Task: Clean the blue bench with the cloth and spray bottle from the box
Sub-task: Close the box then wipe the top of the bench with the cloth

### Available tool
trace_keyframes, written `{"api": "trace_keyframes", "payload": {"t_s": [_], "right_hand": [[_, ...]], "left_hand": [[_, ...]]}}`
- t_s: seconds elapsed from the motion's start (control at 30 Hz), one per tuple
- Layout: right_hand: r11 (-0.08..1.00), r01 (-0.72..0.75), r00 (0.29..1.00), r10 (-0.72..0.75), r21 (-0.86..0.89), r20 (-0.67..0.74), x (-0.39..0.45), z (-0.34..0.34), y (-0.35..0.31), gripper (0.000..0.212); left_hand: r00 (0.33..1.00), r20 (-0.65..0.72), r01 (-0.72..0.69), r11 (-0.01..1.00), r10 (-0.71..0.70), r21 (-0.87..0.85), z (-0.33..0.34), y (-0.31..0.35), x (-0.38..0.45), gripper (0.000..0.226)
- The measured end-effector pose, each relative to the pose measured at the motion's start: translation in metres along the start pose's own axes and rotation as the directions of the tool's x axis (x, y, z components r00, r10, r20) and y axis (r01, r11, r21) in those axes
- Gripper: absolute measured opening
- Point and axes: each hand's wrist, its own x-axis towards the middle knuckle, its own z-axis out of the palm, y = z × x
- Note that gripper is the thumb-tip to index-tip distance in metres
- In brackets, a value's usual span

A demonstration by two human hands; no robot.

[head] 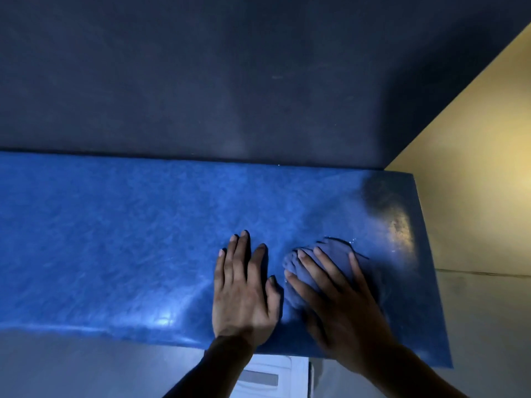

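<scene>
The blue bench runs across the head view, glossy and marbled, with a wet sheen near its right end. A bunched blue-purple cloth lies on the bench right of centre. My right hand presses flat on top of the cloth, fingers spread over it. My left hand rests flat on the bare bench just left of the cloth, palm down, fingers apart, holding nothing. No spray bottle is in sight.
A dark blue wall rises behind the bench. A yellow wall borders the bench's right end. A white box sits on the grey floor below the bench's front edge, between my forearms.
</scene>
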Motion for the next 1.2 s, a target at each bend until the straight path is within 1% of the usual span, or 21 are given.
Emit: {"api": "trace_keyframes", "payload": {"t_s": [0.13, 0.27, 0.43, 0.57, 0.67, 0.77, 0.83, 0.93, 1.0, 1.07, 1.13, 1.2], "right_hand": [[1.000, 0.019, 1.000, -0.019, -0.004, 0.023, 0.072, 0.004, 0.010, 0.066], [0.999, 0.051, 0.997, -0.050, -0.008, 0.057, 0.138, 0.005, 0.020, 0.066], [0.996, -0.090, 0.994, 0.090, -0.008, 0.054, 0.194, 0.001, 0.018, 0.063], [0.981, -0.193, 0.980, 0.194, -0.032, 0.039, 0.208, 0.000, 0.014, 0.062], [0.954, -0.299, 0.954, 0.300, -0.035, 0.020, 0.202, 0.001, 0.022, 0.059], [0.906, -0.420, 0.906, 0.422, -0.055, 0.034, 0.185, -0.001, 0.033, 0.056], [0.881, -0.468, 0.882, 0.470, -0.062, 0.018, 0.164, -0.004, 0.035, 0.054], [0.863, -0.502, 0.864, 0.503, -0.060, 0.000, 0.121, -0.006, 0.028, 0.055], [0.860, -0.511, 0.859, 0.510, -0.014, -0.044, 0.087, -0.006, 0.021, 0.055], [0.872, -0.489, 0.869, 0.488, 0.008, -0.085, 0.051, -0.003, 0.012, 0.056], [0.879, -0.477, 0.876, 0.477, 0.015, -0.066, 0.016, -0.003, 0.000, 0.059], [0.888, -0.457, 0.881, 0.460, 0.052, -0.111, -0.014, -0.002, -0.011, 0.060]], "left_hand": [[1.000, 0.001, -0.001, 1.000, 0.001, 0.013, 0.001, -0.001, 0.001, 0.063], [0.999, -0.035, -0.001, 1.000, 0.002, 0.016, 0.006, -0.002, 0.001, 0.064], [0.996, -0.082, -0.020, 1.000, 0.020, 0.003, 0.006, -0.003, 0.001, 0.065], [0.997, -0.077, -0.024, 1.000, 0.025, 0.010, 0.006, -0.004, 0.000, 0.065], [0.998, -0.052, -0.017, 1.000, 0.018, 0.015, 0.006, -0.004, 0.000, 0.066], [0.998, -0.052, -0.022, 1.000, 0.022, 0.000, 0.007, -0.005, 0.000, 0.065], [0.999, -0.050, -0.022, 1.000, 0.022, 0.000, 0.007, -0.005, -0.001, 0.064], [0.999, -0.040, -0.028, 1.000, 0.029, 0.005, 0.006, -0.004, 0.000, 0.064], [0.999, -0.032, -0.028, 0.999, 0.028, 0.019, 0.005, -0.003, 0.000, 0.064], [0.999, -0.031, -0.016, 1.000, 0.016, 0.024, 0.004, -0.003, -0.001, 0.064], [0.999, -0.036, -0.016, 1.000, 0.017, 0.020, 0.004, -0.003, -0.001, 0.063], [0.999, -0.039, -0.017, 1.000, 0.017, 0.017, 0.004, -0.003, -0.001, 0.062]]}}
